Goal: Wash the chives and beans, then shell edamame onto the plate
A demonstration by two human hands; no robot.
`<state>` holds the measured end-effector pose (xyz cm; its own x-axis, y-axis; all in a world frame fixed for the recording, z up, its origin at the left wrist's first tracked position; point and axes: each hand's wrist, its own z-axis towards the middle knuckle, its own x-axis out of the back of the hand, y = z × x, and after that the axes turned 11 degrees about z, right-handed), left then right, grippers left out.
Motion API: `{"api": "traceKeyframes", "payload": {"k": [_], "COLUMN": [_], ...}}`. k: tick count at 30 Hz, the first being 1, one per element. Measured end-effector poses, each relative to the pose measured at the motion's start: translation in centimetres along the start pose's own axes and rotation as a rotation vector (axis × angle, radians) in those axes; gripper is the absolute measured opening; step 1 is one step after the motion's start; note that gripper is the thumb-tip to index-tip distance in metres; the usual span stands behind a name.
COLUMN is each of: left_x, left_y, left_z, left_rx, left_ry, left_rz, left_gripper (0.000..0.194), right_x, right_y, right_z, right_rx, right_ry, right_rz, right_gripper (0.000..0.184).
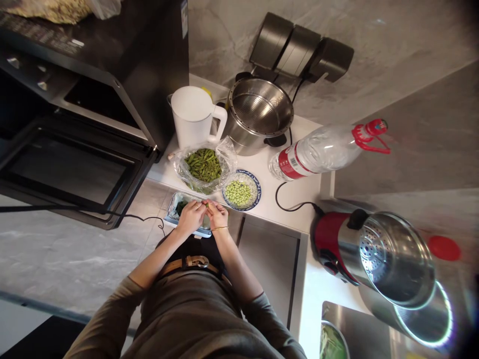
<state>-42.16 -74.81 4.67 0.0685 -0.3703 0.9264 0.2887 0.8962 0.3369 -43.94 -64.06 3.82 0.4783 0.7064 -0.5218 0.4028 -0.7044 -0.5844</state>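
Note:
In the head view, my left hand (192, 217) and my right hand (217, 215) meet fingertip to fingertip in front of the counter edge. Between them is a small green edamame pod (207, 204), mostly covered by the fingers. Below the hands sits a lined bin (205, 233) with dark scraps inside, partly hidden by my hands. Just beyond, a clear plastic bag (180, 168) full of edamame pods (204, 165) stands open on the counter. To its right, shelled green beans (238, 193) lie on a blue-rimmed plate (256, 188).
Behind the bag stand a white jug (191, 117) and a steel pot (247, 142). A large water bottle (318, 149) and a red electric steamer (331, 237) are on the right, near a sink (359, 319). On the left, an oven door (75, 169) hangs open.

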Motion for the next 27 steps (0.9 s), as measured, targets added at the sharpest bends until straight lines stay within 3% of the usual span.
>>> {"api": "traceKeyframes", "payload": {"k": [4, 8, 11, 16, 22, 25, 27], "left_x": [-0.3, 0.1, 0.9, 2.0, 1.6, 1.0, 0.7], "left_y": [0.4, 0.1, -0.7, -2.9, -3.8, -3.3, -2.7], "left_z": [0.0, 0.5, 0.8, 1.0, 0.4, -0.2, -0.4], "left_rx": [0.115, 0.192, 0.230, 0.371, 0.349, 0.292, 0.245], "left_ry": [-0.038, -0.178, -0.284, -0.258, -0.584, -0.586, -0.543], "left_rz": [-0.072, -0.138, -0.223, -0.100, 0.017, -0.007, 0.006], "left_gripper": [0.023, 0.026, 0.031, 0.036, 0.026, 0.018, 0.024], "right_x": [-0.1, 0.3, 1.1, 3.0, 3.6, 3.5, 3.4], "right_y": [1.0, 1.5, 1.3, 0.4, 0.5, 1.1, 1.7], "right_z": [-0.1, 0.7, 1.2, 1.5, 1.8, 2.1, 2.3], "right_rx": [0.155, 0.237, 0.137, -0.160, -0.262, -0.284, -0.290], "right_ry": [-0.006, -0.048, -0.091, -0.166, -0.006, 0.054, 0.083], "right_rz": [-0.090, -0.171, -0.201, -0.229, 0.009, 0.053, 0.082], "right_gripper": [0.027, 0.030, 0.030, 0.035, 0.029, 0.021, 0.016]}}
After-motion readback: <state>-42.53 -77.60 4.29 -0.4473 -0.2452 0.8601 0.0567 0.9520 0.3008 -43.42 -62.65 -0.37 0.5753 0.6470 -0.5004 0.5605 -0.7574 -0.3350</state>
